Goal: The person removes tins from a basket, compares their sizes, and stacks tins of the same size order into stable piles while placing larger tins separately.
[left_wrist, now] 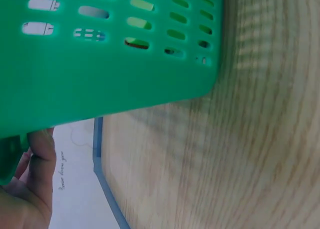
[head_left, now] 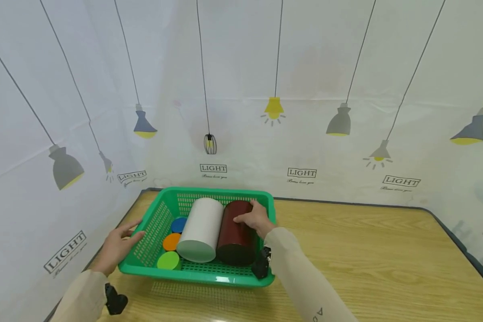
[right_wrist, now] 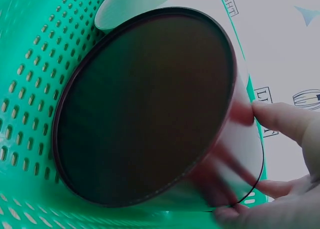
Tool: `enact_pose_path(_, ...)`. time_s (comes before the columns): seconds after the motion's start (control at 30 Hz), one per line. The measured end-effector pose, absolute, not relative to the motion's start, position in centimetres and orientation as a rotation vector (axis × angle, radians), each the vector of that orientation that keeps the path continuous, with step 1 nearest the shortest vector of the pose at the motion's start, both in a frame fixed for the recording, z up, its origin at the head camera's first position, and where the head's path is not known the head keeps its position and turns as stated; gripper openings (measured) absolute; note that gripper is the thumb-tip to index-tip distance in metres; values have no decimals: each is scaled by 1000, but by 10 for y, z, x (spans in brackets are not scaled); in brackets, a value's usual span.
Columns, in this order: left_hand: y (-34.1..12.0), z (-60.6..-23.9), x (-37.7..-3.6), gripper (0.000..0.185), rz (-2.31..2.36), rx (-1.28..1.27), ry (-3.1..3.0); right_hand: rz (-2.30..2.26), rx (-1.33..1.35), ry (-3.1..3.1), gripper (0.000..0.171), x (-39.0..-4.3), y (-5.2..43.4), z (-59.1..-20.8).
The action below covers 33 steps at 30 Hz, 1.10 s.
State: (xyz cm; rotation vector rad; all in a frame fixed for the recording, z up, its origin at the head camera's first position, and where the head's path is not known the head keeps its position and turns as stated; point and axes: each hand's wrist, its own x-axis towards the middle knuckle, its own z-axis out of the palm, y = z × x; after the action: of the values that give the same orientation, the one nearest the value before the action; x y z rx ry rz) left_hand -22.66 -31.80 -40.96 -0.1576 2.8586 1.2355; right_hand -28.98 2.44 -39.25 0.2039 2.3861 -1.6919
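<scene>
A green perforated basket [head_left: 209, 273] sits on the wooden table at the left. Inside lie a white cylinder [head_left: 200, 229] and a dark red cylinder [head_left: 235, 232] side by side. My right hand [head_left: 255, 219] curls over the dark red cylinder [right_wrist: 145, 104], fingers [right_wrist: 280, 116] on its side. My left hand [head_left: 118, 243] rests with straight fingers against the basket's left rim [left_wrist: 100, 89]; its fingers [left_wrist: 42, 154] touch the edge. Blue [head_left: 179, 224], orange [head_left: 171, 242] and light green [head_left: 168, 260] discs lie in the basket's left part.
The wooden table [head_left: 366, 259] stretches to the right of the basket. White cloth walls with lamp prints close in the back and left. A dark table edge [left_wrist: 100, 174] runs along the wall.
</scene>
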Motion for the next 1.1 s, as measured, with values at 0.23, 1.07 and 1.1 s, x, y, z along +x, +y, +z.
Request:
enact_pose_path(0.23, -314, -410, -224, 59, 1180, -135, 2945, -1678, 173, 2372, 86, -289, 27, -395)
enact_pose_path(1.07, -314, -414, -225, 55, 1169, -163, 3013, -1646, 275, 2148, 95, -290, 24, -410)
enact_pose_path(1.1, -314, -414, -225, 55, 1169, -161, 3014, -1638, 274, 2149, 99, -290, 24, -410)
